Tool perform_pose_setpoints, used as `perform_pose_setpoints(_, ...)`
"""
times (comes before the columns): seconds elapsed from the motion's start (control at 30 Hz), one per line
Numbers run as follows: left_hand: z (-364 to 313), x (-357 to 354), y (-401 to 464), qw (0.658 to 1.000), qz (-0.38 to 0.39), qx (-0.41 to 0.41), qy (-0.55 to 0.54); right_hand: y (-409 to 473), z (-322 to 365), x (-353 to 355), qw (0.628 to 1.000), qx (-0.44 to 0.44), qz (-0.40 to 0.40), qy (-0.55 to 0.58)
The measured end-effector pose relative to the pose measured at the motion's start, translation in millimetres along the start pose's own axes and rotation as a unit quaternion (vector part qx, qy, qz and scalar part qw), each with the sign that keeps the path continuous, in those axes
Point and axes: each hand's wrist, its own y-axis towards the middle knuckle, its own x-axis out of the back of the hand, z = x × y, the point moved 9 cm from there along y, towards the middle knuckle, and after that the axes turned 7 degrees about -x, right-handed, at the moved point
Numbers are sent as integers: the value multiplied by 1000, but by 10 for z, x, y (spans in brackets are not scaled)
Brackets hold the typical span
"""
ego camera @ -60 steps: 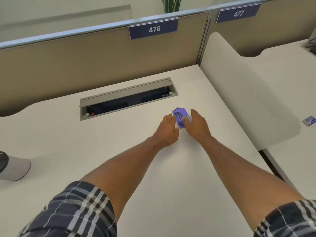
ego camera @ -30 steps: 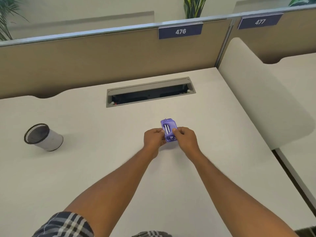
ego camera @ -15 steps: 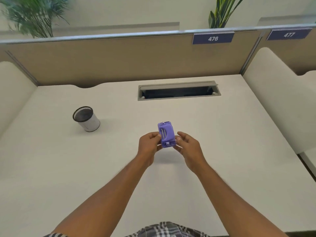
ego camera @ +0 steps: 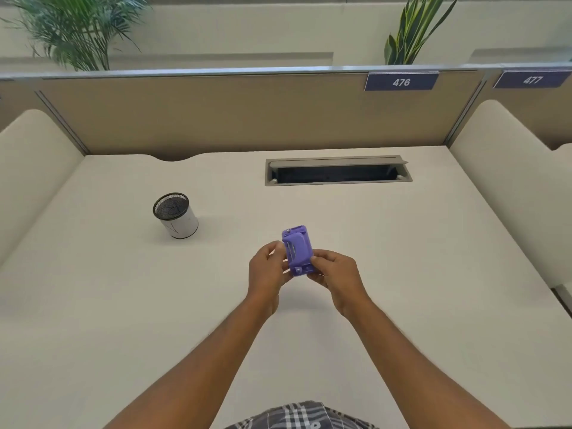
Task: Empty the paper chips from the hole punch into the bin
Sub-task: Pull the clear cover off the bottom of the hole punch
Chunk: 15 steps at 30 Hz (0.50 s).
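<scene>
Both hands, left [ego camera: 268, 267] and right [ego camera: 335, 274], fingers clamped on the purple punch [ego camera: 297, 251] above the desk [ego camera: 402, 274]; bin [ego camera: 175, 214] far left.

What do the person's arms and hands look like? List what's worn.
Both forearms are bare, with no sleeves showing. Neither the left hand nor the right hand has a glove, and no watch or ring is visible. Plaid cloth in grey, dark blue and white shows at the bottom edge.

Office: numbered cubicle partition [ego camera: 247, 116] behind desk [ego camera: 93, 305]
</scene>
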Motion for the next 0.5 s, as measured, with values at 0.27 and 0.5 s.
perform_pose_setpoints(0.27,-145,-200,67,995,-3,17,-98,-193,552,-248,943,210,-82,-243)
perform_pose_setpoints(0.5,61,-55,130,945,-49,127,-296,-545,614,-642,860,371,-55,-345)
